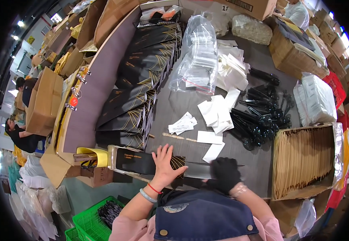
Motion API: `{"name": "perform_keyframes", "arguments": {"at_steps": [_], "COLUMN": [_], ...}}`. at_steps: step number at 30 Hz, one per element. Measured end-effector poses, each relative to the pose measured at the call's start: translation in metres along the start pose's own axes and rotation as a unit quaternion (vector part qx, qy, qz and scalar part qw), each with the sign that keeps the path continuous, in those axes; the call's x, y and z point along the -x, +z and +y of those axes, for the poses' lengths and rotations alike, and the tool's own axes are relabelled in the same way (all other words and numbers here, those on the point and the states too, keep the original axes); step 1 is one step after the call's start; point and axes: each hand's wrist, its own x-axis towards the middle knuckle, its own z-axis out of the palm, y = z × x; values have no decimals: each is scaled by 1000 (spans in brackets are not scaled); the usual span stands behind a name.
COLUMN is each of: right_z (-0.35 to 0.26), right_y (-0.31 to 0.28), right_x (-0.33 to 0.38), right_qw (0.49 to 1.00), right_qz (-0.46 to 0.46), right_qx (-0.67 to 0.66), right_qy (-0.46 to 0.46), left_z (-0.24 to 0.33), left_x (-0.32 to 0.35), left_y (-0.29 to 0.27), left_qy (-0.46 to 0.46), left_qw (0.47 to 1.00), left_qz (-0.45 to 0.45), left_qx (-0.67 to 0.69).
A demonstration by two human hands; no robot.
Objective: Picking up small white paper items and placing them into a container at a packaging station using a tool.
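At the table's front edge my left hand (165, 164), bare with fingers spread, lies flat on a black packet (134, 161) with gold lines. A clear plastic strip (197, 171) runs right from this packet; whether the two are joined is hidden. My right hand (226, 173), in a black glove, has curled fingers closed on the strip's right part. Its fingertips are partly hidden. Small white slips (210, 137) and printed paper labels (182, 123) lie just beyond the hands. Black plastic spoons (258, 120) are heaped to the right of the slips.
Overlapping black packets (130, 92) fill the left side. A clear bag (198, 56) lies at the back. On the right stand a box of brown wooden sticks (303, 160) and wrapped white napkins (315, 98). A green crate (96, 215) sits below left. People work farther off.
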Motion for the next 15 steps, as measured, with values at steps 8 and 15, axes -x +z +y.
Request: {"name": "perform_keyframes", "arguments": {"at_steps": [8,15], "right_z": [21,176], "right_y": [4,4], "right_x": [3,172], "right_qw": [981,792], "right_qz": [182,450], "right_qx": [-29,-23], "right_qy": [-57,412], "left_z": [-1,-25], "left_x": [-70,-127], "left_y": [-13,-2], "left_qy": [131,154], "left_qw": [988,970], "left_qz": [60,31], "left_qx": [45,-184]}}
